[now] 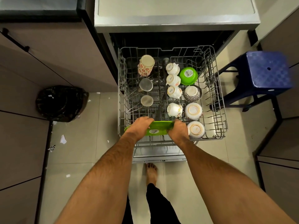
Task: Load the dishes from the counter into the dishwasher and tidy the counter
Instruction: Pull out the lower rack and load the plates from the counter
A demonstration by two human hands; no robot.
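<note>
The pulled-out grey wire dishwasher rack [216, 101] holds upturned cups and bowls. At its near edge, the flat green plastic plate [159, 127] is gripped by the left hand [139, 126] and right hand [178, 129] at either end.

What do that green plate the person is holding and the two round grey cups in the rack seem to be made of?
The green plate looks like glossy plastic: bright uniform colour, thin rim, sticker. The two grey cups look like brushed steel, judging by dull metallic bases, though that is uncertain.
</note>
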